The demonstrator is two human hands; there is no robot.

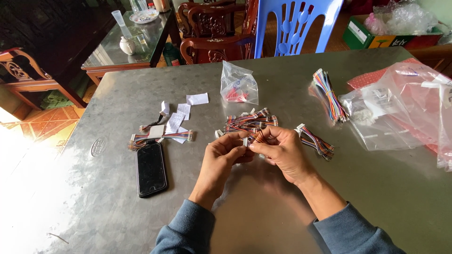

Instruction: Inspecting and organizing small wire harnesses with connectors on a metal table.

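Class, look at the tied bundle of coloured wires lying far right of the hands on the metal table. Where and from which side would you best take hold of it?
Probably at the middle of the wire bundle, pinching across its narrow width from above. It lies flat on the metal table, long and slim, with white connectors at its far end and clear plastic bags close on its right, so the left side is freer.

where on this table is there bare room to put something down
Bare metal lies along the near edge, left of the phone and right of the right hand, below the clear bags. It is crowded from the paper slips across the wire pile to those bags.
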